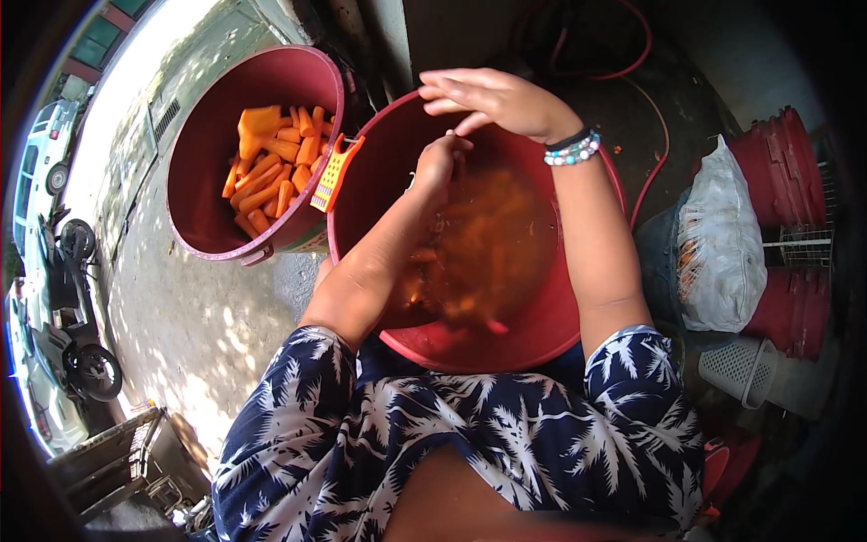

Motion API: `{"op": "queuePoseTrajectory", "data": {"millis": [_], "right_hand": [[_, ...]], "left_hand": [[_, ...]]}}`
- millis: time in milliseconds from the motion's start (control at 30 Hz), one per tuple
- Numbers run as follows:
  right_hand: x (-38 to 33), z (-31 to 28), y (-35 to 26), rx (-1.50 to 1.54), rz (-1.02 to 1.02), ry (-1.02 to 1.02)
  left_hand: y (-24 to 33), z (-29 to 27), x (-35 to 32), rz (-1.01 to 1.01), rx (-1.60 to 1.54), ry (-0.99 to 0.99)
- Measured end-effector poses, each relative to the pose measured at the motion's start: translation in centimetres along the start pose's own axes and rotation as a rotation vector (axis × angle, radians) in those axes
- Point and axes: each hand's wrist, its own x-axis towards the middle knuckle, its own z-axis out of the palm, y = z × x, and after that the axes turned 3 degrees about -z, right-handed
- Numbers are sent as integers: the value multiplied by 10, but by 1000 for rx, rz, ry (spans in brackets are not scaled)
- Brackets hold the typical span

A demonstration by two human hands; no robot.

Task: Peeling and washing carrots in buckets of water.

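A large red tub [581,262] stands between my arms, holding cloudy brownish water with blurred orange pieces under its surface. My right hand [506,101], with a black band and beaded bracelets [573,151] at the wrist, is above the tub's far side, fingers stretched out and empty. Just below it and to the left, my left hand [437,164] is over the water with its fingers curled in; whatever they may hold is hidden. On the tub's left rim hangs an orange plastic grater [337,173]. Peeled carrots [262,185] fill part of a second red tub [200,172] on the left.
Right of me are a white sack [720,244], stacked red buckets [784,172] and a white perforated basket [739,369]. A pink hose [652,172] lies on the floor beyond the tub. Motorcycles [90,366] and a white vehicle [41,172] stand far left on concrete.
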Motion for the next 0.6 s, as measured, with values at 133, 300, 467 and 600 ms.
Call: {"op": "queuePoseTrajectory", "data": {"millis": [133,300,467,600], "right_hand": [[-16,-43,93,-72,527,-195],[-11,-22,299,-622,651,-66],[11,13,356,-794,618,-174],[4,5,399,-670,671,153]], "left_hand": [[24,3,-23,796,1423,241],[24,-9,-8,435,1728,70],[25,-18,-11,332,1763,51],[24,-11,-13,285,1877,-19]]}}
